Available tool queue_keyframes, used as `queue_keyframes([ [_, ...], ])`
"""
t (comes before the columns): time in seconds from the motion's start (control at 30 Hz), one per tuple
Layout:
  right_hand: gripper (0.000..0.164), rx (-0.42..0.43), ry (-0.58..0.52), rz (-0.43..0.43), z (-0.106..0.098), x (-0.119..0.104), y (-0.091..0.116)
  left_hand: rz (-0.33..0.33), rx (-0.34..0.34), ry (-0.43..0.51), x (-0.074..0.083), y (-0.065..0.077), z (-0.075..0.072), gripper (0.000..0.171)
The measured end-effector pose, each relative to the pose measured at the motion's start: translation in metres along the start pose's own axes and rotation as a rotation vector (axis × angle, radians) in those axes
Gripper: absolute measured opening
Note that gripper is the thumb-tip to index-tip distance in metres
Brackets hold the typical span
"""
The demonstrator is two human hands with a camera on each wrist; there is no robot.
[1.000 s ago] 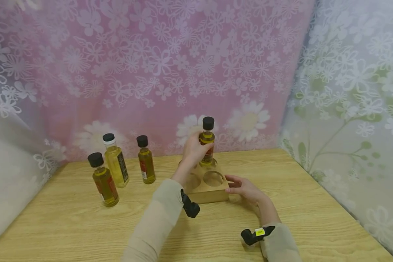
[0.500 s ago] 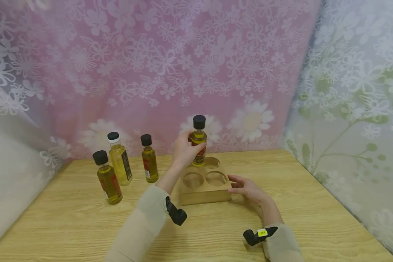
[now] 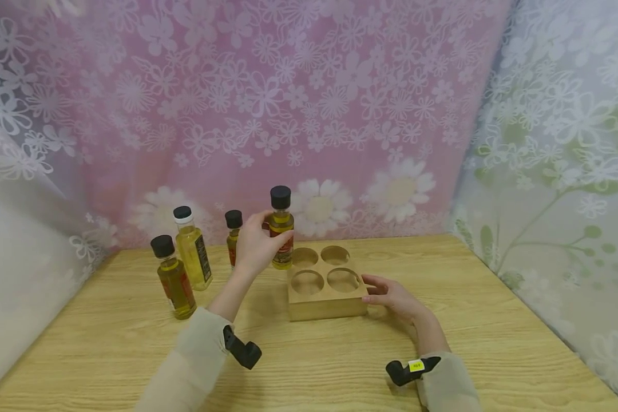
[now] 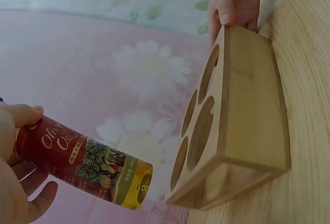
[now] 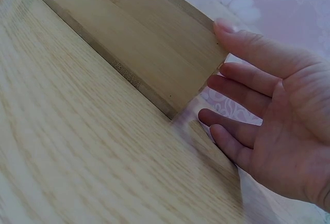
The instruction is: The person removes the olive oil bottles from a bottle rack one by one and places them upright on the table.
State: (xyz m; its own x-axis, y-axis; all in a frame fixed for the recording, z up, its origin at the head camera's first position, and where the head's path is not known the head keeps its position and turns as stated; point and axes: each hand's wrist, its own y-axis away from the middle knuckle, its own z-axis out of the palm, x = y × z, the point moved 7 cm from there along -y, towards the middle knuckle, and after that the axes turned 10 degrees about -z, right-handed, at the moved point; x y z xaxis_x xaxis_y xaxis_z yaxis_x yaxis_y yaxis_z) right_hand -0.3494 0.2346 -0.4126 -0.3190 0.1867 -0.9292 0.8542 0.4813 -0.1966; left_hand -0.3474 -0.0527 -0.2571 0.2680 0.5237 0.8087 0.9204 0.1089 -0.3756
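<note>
My left hand (image 3: 259, 243) grips an upright olive oil bottle (image 3: 281, 232) with a black cap and red label, level with the back left of a wooden bottle holder (image 3: 327, 309). In the left wrist view the bottle's base (image 4: 138, 185) points toward the holder, with a gap between them. The holder has several round holes, and no bottle stands in them. My right hand (image 3: 393, 298) holds the holder's right side. In the right wrist view its thumb (image 5: 227, 28) lies at the top corner and its fingertips lie at the side edge.
On the left stand a dark-capped oil bottle (image 3: 175, 289), a paler square bottle (image 3: 193, 257) and a smaller-looking bottle (image 3: 233, 222), partly hidden behind my left hand. Floral curtains (image 3: 309, 114) close off the back and sides of the wooden table (image 3: 329, 366).
My left hand has carried the olive oil bottle leftward from over the holder's back holes to just past its left edge. The right hand stays on the holder.
</note>
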Motion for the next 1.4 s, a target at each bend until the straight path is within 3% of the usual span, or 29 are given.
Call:
queue_keyframes([
  [0.27,0.07,-0.007,-0.025,0.012,0.0,0.001,0.0,-0.012,0.038,-0.026,-0.016,0.008,-0.024,0.054],
  [0.47,0.071,-0.008,-0.029,0.007,0.0,0.003,0.0,-0.11,0.003,-0.038,-0.034,0.014,-0.037,0.06],
  [0.6,0.071,-0.002,-0.014,0.012,-0.001,0.002,0.0,-0.136,0.002,-0.066,-0.046,0.017,-0.044,0.06],
  [1.2,0.07,-0.002,-0.004,0.012,0.0,0.0,0.0,-0.26,-0.036,-0.164,-0.086,0.032,-0.056,0.058],
  [1.4,0.069,0.005,0.003,0.015,-0.001,0.0,0.001,-0.265,-0.043,-0.201,-0.095,0.034,-0.059,0.057],
])
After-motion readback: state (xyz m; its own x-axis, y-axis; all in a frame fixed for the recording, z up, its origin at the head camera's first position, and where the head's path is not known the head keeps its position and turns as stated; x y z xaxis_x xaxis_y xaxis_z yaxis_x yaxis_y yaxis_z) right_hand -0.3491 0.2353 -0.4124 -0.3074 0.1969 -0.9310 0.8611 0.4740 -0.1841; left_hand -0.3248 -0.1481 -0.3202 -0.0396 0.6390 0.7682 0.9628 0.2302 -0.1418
